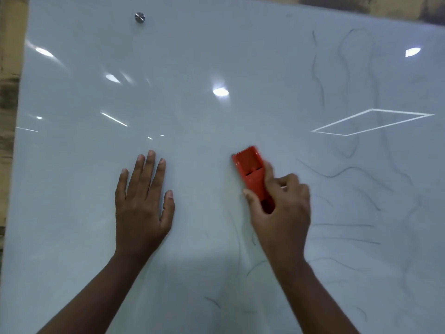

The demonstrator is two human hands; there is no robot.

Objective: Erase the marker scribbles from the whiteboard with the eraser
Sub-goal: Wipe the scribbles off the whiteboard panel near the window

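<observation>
A glossy whiteboard [192, 56] fills the view. My right hand [281, 213] grips a red eraser [250, 168] and holds it against the board near the middle, its top end pointing up and left. My left hand [142, 201] lies flat on the board to the left, fingers straight and spread. Thin dark marker scribbles [346, 172] cover the right side of the board, with fainter strokes below the eraser [252, 266] and near the bottom edge. The left half of the board shows no marks.
A round metal mounting stud [139, 17] sits near the board's top left. Ceiling lights reflect off the surface as bright spots and a rhombus outline [372, 122]. The board's left edge [16, 131] borders a brownish wall.
</observation>
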